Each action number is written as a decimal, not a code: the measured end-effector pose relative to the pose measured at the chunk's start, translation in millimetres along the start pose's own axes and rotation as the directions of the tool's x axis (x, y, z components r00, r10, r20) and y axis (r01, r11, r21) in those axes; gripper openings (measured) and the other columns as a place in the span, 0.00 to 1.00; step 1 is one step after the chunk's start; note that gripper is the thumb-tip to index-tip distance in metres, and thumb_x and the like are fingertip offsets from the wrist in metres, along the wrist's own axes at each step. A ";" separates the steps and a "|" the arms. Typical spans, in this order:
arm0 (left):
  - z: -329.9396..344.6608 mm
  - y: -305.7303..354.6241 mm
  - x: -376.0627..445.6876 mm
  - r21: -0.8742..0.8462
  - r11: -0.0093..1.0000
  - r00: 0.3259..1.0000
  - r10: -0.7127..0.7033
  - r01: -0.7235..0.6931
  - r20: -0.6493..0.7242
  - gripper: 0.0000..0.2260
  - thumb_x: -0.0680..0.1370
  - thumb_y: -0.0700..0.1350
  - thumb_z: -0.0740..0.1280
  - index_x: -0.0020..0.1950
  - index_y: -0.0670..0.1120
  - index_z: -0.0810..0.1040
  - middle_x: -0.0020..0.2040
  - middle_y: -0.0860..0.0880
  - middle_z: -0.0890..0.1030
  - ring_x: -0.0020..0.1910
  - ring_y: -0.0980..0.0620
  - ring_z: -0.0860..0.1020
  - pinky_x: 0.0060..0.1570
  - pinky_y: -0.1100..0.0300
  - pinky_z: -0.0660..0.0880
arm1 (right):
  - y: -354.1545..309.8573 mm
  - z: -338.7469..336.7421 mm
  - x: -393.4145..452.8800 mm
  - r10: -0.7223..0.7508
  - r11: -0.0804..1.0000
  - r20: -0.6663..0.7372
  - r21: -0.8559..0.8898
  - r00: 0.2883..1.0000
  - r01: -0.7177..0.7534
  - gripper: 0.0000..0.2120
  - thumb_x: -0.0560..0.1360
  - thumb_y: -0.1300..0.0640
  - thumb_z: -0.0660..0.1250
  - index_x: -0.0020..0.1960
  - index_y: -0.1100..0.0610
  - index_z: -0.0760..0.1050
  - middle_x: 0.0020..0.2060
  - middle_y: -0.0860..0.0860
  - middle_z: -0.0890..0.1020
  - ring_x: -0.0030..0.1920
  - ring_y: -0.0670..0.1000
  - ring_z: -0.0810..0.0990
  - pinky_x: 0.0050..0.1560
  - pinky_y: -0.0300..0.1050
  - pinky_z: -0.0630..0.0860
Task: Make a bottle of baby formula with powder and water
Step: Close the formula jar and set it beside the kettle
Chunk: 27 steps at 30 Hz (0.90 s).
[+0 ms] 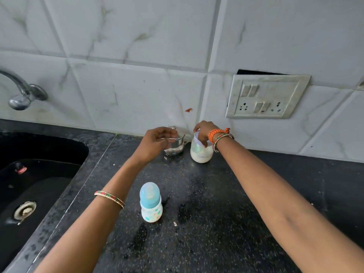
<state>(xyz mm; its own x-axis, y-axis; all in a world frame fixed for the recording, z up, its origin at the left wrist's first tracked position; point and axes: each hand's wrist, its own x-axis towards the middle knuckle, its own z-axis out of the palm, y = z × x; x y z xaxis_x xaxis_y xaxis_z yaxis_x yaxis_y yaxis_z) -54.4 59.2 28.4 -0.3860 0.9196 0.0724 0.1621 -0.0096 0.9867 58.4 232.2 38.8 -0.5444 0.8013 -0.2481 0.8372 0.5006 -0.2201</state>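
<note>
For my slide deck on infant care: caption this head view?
Right hand grips powder jar, left hand reaches steel cup; capped baby bottle waits.

Home kitchen: sink, tap, tiled wall.

Bottle upright on counter, near front. Behind it, by wall: cup left, jar just right. Left hand at cup, right hand atop jar. Sink left, tap above; switchboard on wall, right.
</note>
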 end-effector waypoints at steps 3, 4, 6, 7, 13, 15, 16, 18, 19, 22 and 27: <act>-0.3 -4.9 2.8 0.014 0.999 0.999 -0.041 0.041 -0.008 0.14 0.75 0.27 0.58 0.52 0.41 0.78 0.46 0.45 0.82 0.44 0.51 0.80 0.46 0.59 0.79 | 6.9 4.5 1.5 0.005 1.000 -0.048 -0.002 0.999 -0.005 0.26 0.72 0.67 0.64 0.68 0.53 0.72 0.66 0.58 0.73 0.64 0.60 0.74 0.63 0.50 0.73; -0.6 -5.4 2.2 0.018 0.998 0.999 -0.052 0.052 -0.017 0.14 0.75 0.28 0.57 0.51 0.41 0.78 0.46 0.45 0.81 0.43 0.51 0.80 0.43 0.61 0.79 | 9.8 6.4 -0.7 0.002 1.000 -0.080 -0.022 0.997 -0.004 0.25 0.74 0.65 0.62 0.69 0.52 0.71 0.67 0.57 0.73 0.64 0.60 0.73 0.64 0.50 0.72; -1.6 -5.2 -2.5 0.023 0.997 0.997 -0.079 0.079 -0.018 0.14 0.76 0.28 0.56 0.52 0.40 0.77 0.46 0.44 0.81 0.42 0.51 0.79 0.39 0.65 0.78 | 14.6 10.9 -5.6 -0.006 0.996 -0.123 -0.093 0.992 -0.006 0.23 0.78 0.62 0.58 0.72 0.51 0.67 0.68 0.56 0.71 0.66 0.60 0.71 0.65 0.51 0.69; -2.9 -4.6 -6.5 0.031 0.996 0.996 -0.089 0.089 -0.012 0.13 0.76 0.28 0.56 0.52 0.40 0.77 0.46 0.44 0.81 0.42 0.50 0.79 0.39 0.65 0.78 | 15.8 12.7 -8.2 -0.010 0.992 -0.115 -0.125 0.993 -0.005 0.23 0.78 0.61 0.57 0.73 0.51 0.65 0.69 0.56 0.70 0.67 0.60 0.69 0.66 0.52 0.67; -22.5 -2.9 -42.6 0.024 0.994 0.993 -0.110 0.111 -0.038 0.13 0.77 0.29 0.56 0.51 0.42 0.77 0.44 0.49 0.81 0.40 0.56 0.79 0.37 0.68 0.77 | -14.1 30.1 -66.5 -0.045 0.999 -0.243 0.016 0.969 0.051 0.30 0.72 0.64 0.63 0.72 0.55 0.60 0.65 0.60 0.68 0.65 0.62 0.66 0.63 0.59 0.68; -30.2 -9.1 -57.1 0.027 0.991 0.989 -0.125 0.127 -0.076 0.13 0.77 0.30 0.57 0.50 0.44 0.77 0.45 0.48 0.81 0.40 0.55 0.79 0.36 0.67 0.77 | -34.0 40.6 -107.8 -0.163 0.953 -0.164 0.228 0.973 0.198 0.32 0.71 0.64 0.66 0.72 0.54 0.59 0.65 0.59 0.70 0.60 0.59 0.73 0.60 0.58 0.73; -32.9 -13.0 -65.3 0.043 0.990 0.987 -0.132 0.137 -0.095 0.13 0.77 0.31 0.57 0.51 0.44 0.77 0.45 0.48 0.81 0.40 0.55 0.79 0.35 0.67 0.76 | -42.8 46.9 -129.6 -0.238 0.911 -0.081 0.326 0.968 0.251 0.35 0.71 0.63 0.67 0.73 0.53 0.57 0.66 0.59 0.70 0.57 0.57 0.76 0.58 0.56 0.75; -35.6 -21.8 -82.1 0.077 0.983 0.977 -0.157 0.169 -0.148 0.12 0.77 0.32 0.58 0.52 0.42 0.78 0.44 0.48 0.81 0.39 0.54 0.78 0.32 0.69 0.74 | -57.4 65.7 -164.2 -0.371 0.859 0.079 0.407 0.925 0.309 0.42 0.70 0.59 0.71 0.75 0.50 0.48 0.68 0.59 0.68 0.59 0.55 0.75 0.61 0.52 0.74; -35.9 -26.5 -88.6 0.086 0.977 0.968 -0.179 0.196 -0.178 0.11 0.76 0.33 0.59 0.53 0.42 0.78 0.43 0.48 0.81 0.39 0.54 0.77 0.29 0.70 0.72 | -63.8 78.4 -175.1 -0.407 0.846 0.114 0.422 0.906 0.326 0.46 0.70 0.56 0.72 0.76 0.49 0.44 0.70 0.60 0.66 0.64 0.56 0.72 0.64 0.52 0.72; -36.2 -38.8 -106.9 0.095 0.939 0.923 -0.300 0.330 -0.241 0.08 0.76 0.36 0.61 0.48 0.44 0.79 0.43 0.45 0.79 0.41 0.50 0.75 0.30 0.63 0.73 | -79.4 115.0 -191.7 -0.383 0.821 0.006 0.460 0.924 0.338 0.48 0.69 0.50 0.74 0.76 0.46 0.45 0.71 0.58 0.66 0.68 0.58 0.69 0.67 0.55 0.69; -33.5 -45.2 -127.3 0.125 0.897 0.895 -0.394 0.424 -0.209 0.08 0.77 0.38 0.61 0.50 0.44 0.79 0.41 0.48 0.76 0.38 0.53 0.73 0.35 0.60 0.71 | -70.3 118.0 -191.5 -0.143 0.817 -0.288 0.506 0.947 0.278 0.35 0.69 0.52 0.74 0.71 0.46 0.60 0.63 0.55 0.76 0.60 0.57 0.76 0.59 0.53 0.75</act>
<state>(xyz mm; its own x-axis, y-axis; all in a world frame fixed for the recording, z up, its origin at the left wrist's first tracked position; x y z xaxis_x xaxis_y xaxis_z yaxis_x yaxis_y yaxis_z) -43.0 -70.6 -20.5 -0.5994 0.7446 -0.2937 0.0955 0.4308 0.8974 97.6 4.9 -9.6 -0.6203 0.7814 0.0687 0.5062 0.4656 -0.7259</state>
